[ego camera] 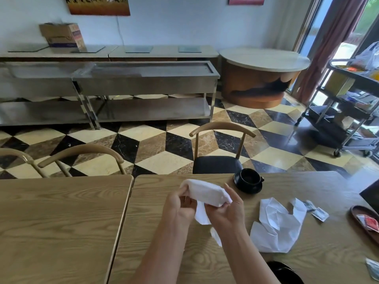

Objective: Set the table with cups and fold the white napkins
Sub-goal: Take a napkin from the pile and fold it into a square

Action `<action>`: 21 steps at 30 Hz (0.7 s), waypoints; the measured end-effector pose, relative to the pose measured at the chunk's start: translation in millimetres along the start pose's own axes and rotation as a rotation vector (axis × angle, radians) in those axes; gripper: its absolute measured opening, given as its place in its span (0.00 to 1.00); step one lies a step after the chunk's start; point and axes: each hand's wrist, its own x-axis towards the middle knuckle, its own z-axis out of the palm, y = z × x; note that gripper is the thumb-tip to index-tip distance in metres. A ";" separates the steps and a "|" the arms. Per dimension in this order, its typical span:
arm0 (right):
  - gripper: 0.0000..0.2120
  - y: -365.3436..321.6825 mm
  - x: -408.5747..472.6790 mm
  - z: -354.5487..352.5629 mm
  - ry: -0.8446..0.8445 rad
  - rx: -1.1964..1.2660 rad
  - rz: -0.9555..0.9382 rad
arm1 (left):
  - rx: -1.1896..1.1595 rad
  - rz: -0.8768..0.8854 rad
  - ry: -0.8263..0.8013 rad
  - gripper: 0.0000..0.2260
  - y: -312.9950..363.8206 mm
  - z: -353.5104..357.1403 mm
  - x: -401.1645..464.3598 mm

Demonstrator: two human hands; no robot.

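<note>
Both hands are up over the wooden tabletop [205, 259], the left hand [180, 206] and the right hand [227, 210] each with a grip closed on a white napkin [207, 193] held between them; a second napkin [276, 224] lies crumpled just right, black cup [249, 177] on its saucer [248, 188] beyond

Along the counter's [205, 253] left edge and near its front I have bare wood to pass my hands over. To the right a crumpled white sheet [276, 224] lies in the way, with small packets [316, 210] and a wooden tray [363, 226] toward the right edge. A black cup on its saucer [248, 180] blocks the far edge.
</note>
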 end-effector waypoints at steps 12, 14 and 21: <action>0.10 -4.0 -3.3 -3.2 0.174 0.121 -0.071 | -0.309 0.033 -0.049 0.06 9.6 1.0 12.2; 0.07 -11.9 -8.5 6.0 0.047 0.134 -0.086 | -0.314 0.048 -0.139 0.06 11.5 3.3 7.9; 0.12 -32.0 -16.0 23.8 -0.201 -0.005 -0.223 | -0.282 0.138 -0.388 0.28 23.7 12.0 -7.1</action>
